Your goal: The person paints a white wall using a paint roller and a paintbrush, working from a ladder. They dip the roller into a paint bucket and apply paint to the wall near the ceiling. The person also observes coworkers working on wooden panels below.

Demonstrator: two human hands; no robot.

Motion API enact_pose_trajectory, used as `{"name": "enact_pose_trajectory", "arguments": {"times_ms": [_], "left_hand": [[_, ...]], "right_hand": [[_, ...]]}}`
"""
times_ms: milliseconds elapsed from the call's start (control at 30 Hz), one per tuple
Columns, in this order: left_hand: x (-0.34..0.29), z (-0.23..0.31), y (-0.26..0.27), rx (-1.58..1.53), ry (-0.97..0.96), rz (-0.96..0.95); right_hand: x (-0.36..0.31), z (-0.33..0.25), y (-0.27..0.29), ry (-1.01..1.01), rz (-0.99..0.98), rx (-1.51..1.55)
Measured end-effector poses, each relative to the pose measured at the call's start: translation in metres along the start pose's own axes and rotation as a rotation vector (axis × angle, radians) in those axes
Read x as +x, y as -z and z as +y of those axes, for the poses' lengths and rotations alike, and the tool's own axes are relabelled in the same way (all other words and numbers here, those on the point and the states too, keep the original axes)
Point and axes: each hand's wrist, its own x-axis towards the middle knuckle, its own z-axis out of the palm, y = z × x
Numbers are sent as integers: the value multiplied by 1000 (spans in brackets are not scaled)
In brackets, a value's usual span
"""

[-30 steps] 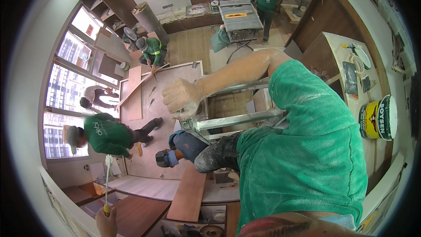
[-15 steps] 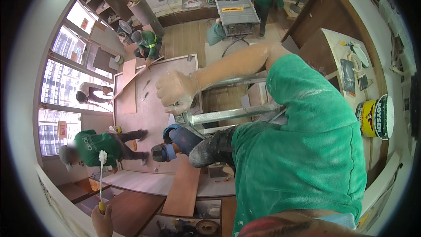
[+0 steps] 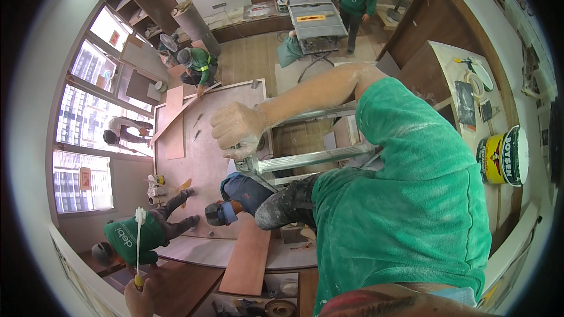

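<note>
My left hand [image 3: 140, 298], at the lower left, is closed round the yellow grip of a small paint roller [image 3: 139, 240]. Its thin shaft points up, and the fluffy white head is in the air, overlapping a co-worker's green shirt in the view. Across the middle my bent right arm reaches leftward. My right hand [image 3: 238, 129], dusted white, is closed at the end of a metal ladder [image 3: 311, 157]; its palm side is hidden. Beneath this hand and the ladder, a person in a dark blue shirt [image 3: 249, 191] bends down.
Co-workers in green stoop at lower left [image 3: 135, 232], crouch by a large pale board [image 3: 214, 103], and stand beside a table saw [image 3: 317, 20]. Another person [image 3: 123, 129] bends near the windows. A paint bucket [image 3: 505, 155] and tape rolls [image 3: 474, 84] sit at right.
The lower-left co-worker has bent lower and moved down in the view, uncovering containers behind. The person in blue has shifted slightly. Both my hands keep their grip, nearly still.
</note>
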Motion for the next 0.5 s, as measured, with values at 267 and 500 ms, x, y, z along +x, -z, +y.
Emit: {"name": "enact_pose_trajectory", "arguments": {"times_ms": [267, 500], "left_hand": [[4, -6, 0, 13, 31, -37], [6, -12, -2, 25, -2, -29]], "right_hand": [[-1, -2, 3, -21, -41, 5], [0, -2, 3, -38, -60, -3]]}}
